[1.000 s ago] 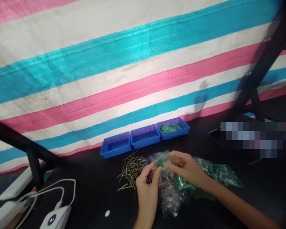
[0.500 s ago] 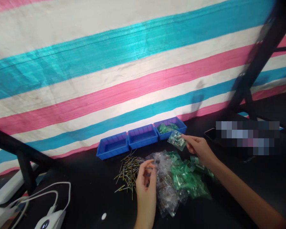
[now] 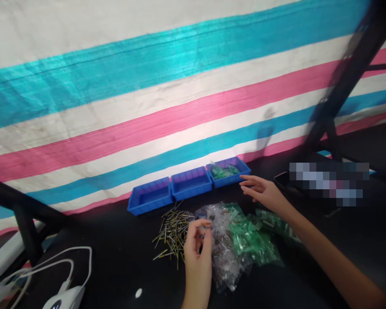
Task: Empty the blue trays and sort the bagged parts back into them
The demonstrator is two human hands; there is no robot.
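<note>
- the right hand, right of center, is open, fingers extended, near the rightmost blue tray.
- the left hand, bottom center, has loosely curled fingers; whether they pinch anything, one cannot tell.
- thin metal pins lie heaped just left of it.
- clear bags and green bags spread lower right of center.
- green packets sit in that tray, mid-frame.
</note>
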